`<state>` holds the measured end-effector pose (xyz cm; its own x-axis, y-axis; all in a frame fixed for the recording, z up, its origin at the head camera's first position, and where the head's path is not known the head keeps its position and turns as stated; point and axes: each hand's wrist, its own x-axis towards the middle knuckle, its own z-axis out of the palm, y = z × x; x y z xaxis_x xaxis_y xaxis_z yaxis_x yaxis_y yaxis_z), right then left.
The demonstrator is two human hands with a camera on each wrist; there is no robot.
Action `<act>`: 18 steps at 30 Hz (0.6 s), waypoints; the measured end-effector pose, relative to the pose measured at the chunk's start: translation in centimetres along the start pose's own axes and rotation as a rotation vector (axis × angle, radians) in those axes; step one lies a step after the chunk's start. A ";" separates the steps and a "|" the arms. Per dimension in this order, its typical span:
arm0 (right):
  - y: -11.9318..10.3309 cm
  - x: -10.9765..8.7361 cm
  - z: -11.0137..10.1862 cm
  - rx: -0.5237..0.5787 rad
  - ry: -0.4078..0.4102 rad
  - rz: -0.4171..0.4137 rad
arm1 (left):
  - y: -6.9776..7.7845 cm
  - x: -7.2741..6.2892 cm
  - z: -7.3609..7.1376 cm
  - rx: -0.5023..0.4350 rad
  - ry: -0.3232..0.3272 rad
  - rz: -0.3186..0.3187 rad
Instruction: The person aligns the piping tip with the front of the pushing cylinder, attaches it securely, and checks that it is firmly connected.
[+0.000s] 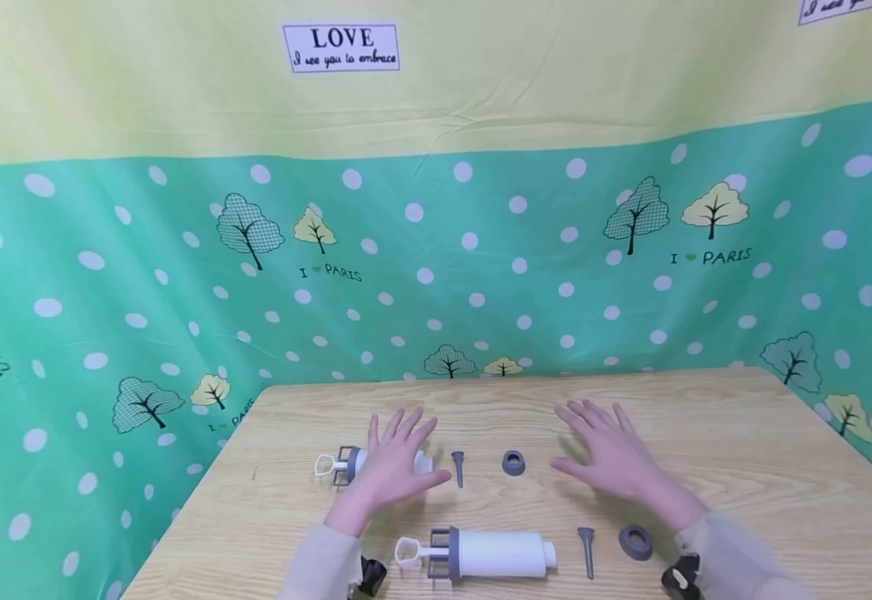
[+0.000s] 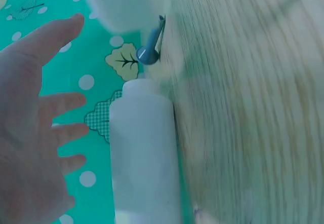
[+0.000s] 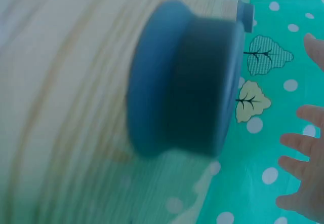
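Two matching rows of parts are laid out on the wood-grained table (image 1: 766, 467), across the lower middle of the frame. In the upper row, a white cylinder with a looped handle (image 1: 423, 463) is partly covered from view by the left hand (image 1: 393, 473), followed rightward by a dark grey nozzle (image 1: 459, 468) and a grey ring (image 1: 513, 472). Nearer the bottom edge, a second white cylinder (image 1: 502, 554), a second nozzle (image 1: 588, 552) and a second ring (image 1: 627, 551) are seen in the same order. Nothing is grasped: the left fingers are spread, and the right hand (image 1: 612, 457), right of the upper ring, is likewise held with fingers extended. Whether the covered cylinder is touched cannot be told for certain. The step in hand is judged to be a preparatory one, with no parts joined; for any handling, a hand would need to be lowered and its fingers closed around one part.
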<state>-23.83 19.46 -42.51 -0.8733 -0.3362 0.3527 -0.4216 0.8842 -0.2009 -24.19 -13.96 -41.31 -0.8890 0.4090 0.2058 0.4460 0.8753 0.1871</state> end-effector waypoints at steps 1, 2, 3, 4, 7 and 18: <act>-0.2 0.1 0.1 0.003 0.004 -0.006 | 0.0 0.1 0.1 -0.001 0.006 0.009; -0.4 0.2 0.2 0.010 0.010 -0.015 | 0.1 0.2 0.2 -0.004 0.014 0.020; -0.6 0.3 0.3 0.015 0.017 -0.022 | 0.1 0.2 0.3 -0.010 0.018 0.029; -0.8 0.3 0.3 0.019 0.022 -0.031 | 0.1 0.3 0.5 -0.013 0.020 0.037; -1.3 0.6 0.6 0.038 0.029 -0.047 | 0.1 0.5 0.8 -0.035 0.015 0.054; -3.0 1.3 1.7 0.077 -0.097 -0.071 | 0.6 1.1 2.0 -0.071 -0.041 0.056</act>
<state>-24.15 15.77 -43.02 -0.8586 -0.4301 0.2789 -0.4973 0.8309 -0.2496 -25.13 -12.49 -42.86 -0.8651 0.4687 0.1786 0.5004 0.8306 0.2444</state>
